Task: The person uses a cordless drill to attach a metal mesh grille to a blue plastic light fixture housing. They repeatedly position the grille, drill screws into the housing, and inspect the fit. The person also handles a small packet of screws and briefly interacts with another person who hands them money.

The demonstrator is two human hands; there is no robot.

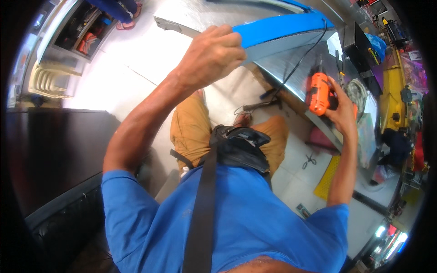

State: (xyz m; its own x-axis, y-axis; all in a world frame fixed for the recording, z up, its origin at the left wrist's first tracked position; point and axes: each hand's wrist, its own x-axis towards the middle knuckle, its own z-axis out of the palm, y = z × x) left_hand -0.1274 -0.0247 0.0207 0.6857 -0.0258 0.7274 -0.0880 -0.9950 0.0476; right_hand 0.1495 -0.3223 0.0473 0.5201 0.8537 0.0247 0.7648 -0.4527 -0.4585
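Note:
My left hand point(213, 54) is closed around the edge of a long metal sheet panel point(291, 50) with a blue protective film strip point(277, 28) along its top. My right hand point(342, 108) grips an orange power drill point(318, 93), held against the shiny face of the panel at the right. A black cable point(304, 57) runs from the drill up across the panel. My blue shirt, a black shoulder strap and a black waist bag fill the lower middle of the view.
A dark cabinet point(50, 150) stands at the left. Scissors point(309, 160) and a yellow mat point(328, 177) lie on the tiled floor at the right. A cluttered workbench point(391, 91) runs along the right. Another person's feet point(125, 18) show at the top left beside a shelf unit.

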